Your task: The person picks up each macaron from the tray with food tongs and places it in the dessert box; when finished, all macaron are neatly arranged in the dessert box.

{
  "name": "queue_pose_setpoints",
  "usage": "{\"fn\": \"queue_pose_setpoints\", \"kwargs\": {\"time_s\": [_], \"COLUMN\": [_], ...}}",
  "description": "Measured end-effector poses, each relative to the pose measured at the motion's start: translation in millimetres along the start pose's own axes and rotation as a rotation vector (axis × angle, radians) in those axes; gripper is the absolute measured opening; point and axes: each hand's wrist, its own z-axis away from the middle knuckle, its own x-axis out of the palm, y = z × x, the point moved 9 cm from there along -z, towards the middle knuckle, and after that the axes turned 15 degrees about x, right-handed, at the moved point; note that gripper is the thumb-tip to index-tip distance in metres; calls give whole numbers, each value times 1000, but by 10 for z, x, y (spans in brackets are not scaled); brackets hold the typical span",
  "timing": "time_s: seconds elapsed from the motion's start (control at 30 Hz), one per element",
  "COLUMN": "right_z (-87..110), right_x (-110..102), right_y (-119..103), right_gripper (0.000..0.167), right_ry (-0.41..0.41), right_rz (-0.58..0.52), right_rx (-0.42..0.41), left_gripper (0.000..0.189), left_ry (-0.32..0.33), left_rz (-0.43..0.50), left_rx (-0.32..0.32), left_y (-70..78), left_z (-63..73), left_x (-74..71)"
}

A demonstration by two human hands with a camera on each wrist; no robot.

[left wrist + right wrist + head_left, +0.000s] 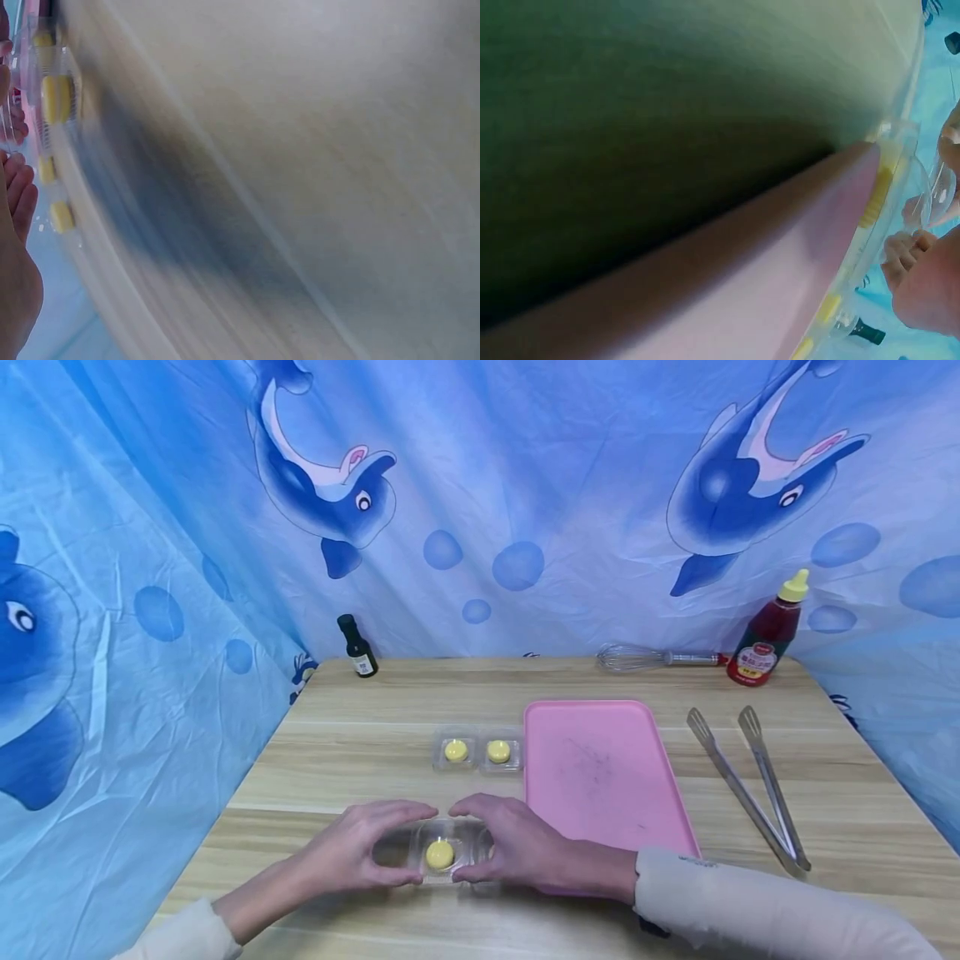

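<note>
Near the table's front edge, my left hand [367,845] and right hand [521,843] face each other with curved fingers and thumbs. Between them they hold a thin clear plastic lid [939,187] by its sides, above a clear plastic tray [417,860]. A yellow macaron [440,855] sits in this tray and shows through the plastic. Another yellow macaron [43,37] beside it is hidden under my right hand in the head view. Farther back, two yellow macarons [456,750] [498,752] lie in a clear two-section tray [478,765].
A pink tray [600,777] lies to the right, partly under my right forearm. Metal tongs [750,793] lie spread open beyond it. Along the back are a small dark bottle [358,647], a whisk [652,658] and a red sauce bottle [767,639].
</note>
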Motion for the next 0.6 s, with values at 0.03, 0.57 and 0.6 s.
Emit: {"fn": "queue_pose_setpoints", "kwargs": {"time_s": [0.03, 0.57, 0.6], "right_z": [5, 33, 32], "right_x": [13, 133, 136], "right_y": [-10, -92, -93], "right_gripper": [72, 68, 67], "right_ry": [0, 0, -2], "right_rz": [7, 96, 95], "right_rx": [-13, -61, -59], "left_gripper": [72, 75, 75], "left_ry": [-4, -88, -90], "left_rz": [0, 6, 9], "left_rx": [6, -32, -37], "left_y": [10, -5, -9], "left_z": [10, 119, 120], "left_x": [8, 140, 142]}}
